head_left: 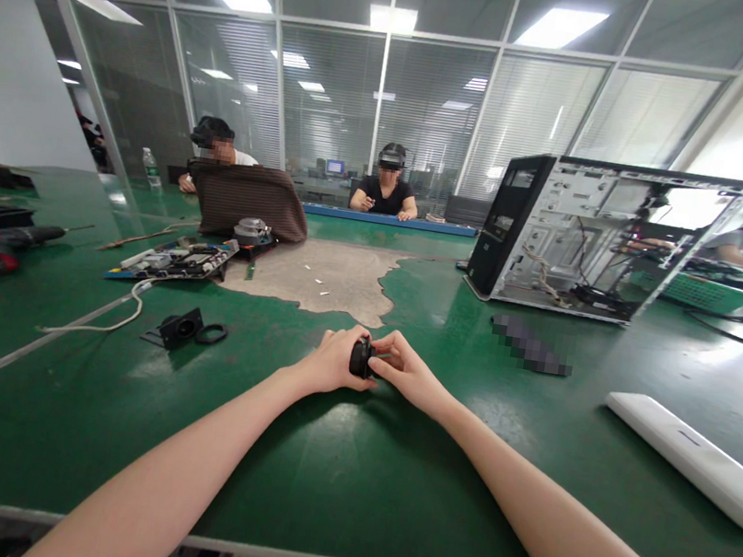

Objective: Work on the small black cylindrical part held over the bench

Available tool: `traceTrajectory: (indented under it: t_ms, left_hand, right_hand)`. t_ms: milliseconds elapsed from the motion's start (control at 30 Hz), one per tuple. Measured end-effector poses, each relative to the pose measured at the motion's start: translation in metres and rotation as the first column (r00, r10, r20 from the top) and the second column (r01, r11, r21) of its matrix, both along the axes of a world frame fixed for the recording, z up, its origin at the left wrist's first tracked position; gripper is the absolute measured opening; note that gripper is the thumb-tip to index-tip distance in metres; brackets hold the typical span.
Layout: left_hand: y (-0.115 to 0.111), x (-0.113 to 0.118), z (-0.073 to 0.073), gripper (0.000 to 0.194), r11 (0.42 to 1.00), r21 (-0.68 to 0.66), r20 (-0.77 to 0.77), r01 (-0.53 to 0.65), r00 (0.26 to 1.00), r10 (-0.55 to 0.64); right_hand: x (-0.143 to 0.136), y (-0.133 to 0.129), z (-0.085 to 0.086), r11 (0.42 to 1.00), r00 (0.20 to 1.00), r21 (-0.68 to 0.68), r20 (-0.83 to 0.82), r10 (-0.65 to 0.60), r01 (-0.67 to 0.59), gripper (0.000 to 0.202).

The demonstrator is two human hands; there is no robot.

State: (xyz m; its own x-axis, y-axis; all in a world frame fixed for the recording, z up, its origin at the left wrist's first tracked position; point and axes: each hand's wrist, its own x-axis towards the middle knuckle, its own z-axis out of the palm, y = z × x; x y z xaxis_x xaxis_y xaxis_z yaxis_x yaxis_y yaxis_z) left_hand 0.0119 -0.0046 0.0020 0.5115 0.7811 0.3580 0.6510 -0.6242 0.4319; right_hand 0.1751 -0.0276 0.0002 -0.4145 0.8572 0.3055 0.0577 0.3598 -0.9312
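Observation:
Both hands meet over the green table, around a small black cylindrical part that looks like a lens. My left hand wraps round it from the left, fingers closed. From the other side, the fingertips of my right hand pinch its right end. The part is held just above the tabletop, and its far side is hidden by my fingers. To the left lie a black square bracket with a round opening and a thin black ring.
An open computer case stands at the back right, with a white oblong device nearer. A circuit board, a brown cloth-covered thing and a power drill are left. Several people sit around.

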Motion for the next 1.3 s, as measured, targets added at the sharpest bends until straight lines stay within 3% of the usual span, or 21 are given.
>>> traceTrajectory:
  t_ms: [233, 433, 633, 833, 1067, 1300]
  left_hand:
    - [-0.0003, -0.0004, 0.0003, 0.060, 1.000, 0.006, -0.001, 0.006, 1.000, -0.006]
    - [0.0010, -0.0013, -0.0013, 0.057, 1.000, 0.013, -0.008, 0.007, 1.000, -0.007]
    - [0.0017, -0.0008, -0.0013, 0.059, 1.000, 0.015, -0.005, 0.020, 1.000, -0.020]
    - [-0.0003, -0.0001, 0.0007, 0.058, 1.000, 0.012, -0.004, 0.017, 1.000, -0.017]
    - [0.0007, -0.0006, -0.0007, 0.056, 1.000, 0.008, -0.005, 0.012, 1.000, -0.012]
    - [0.0002, 0.0000, -0.0004, 0.059, 1.000, 0.007, -0.007, 0.003, 1.000, -0.003]
  right_hand:
    - [0.0022, 0.0046, -0.0036, 1.000, 0.998, -0.021, 0.056, -0.020, 0.022, 0.029]
    - [0.0034, 0.0015, -0.0007, 0.994, 0.995, -0.046, -0.016, 0.102, -0.102, 0.035]
    - [-0.0001, 0.0008, -0.0007, 1.000, 1.000, 0.009, 0.010, 0.002, -0.002, 0.022]
    - [0.0017, 0.0067, -0.0063, 1.000, 0.998, -0.002, 0.060, -0.028, 0.028, 0.028]
    - [0.0032, -0.0002, 0.0005, 0.995, 0.996, -0.035, -0.002, 0.093, -0.093, 0.034]
    - [-0.0001, 0.0008, 0.0003, 1.000, 1.000, 0.022, 0.014, -0.009, 0.009, 0.023]
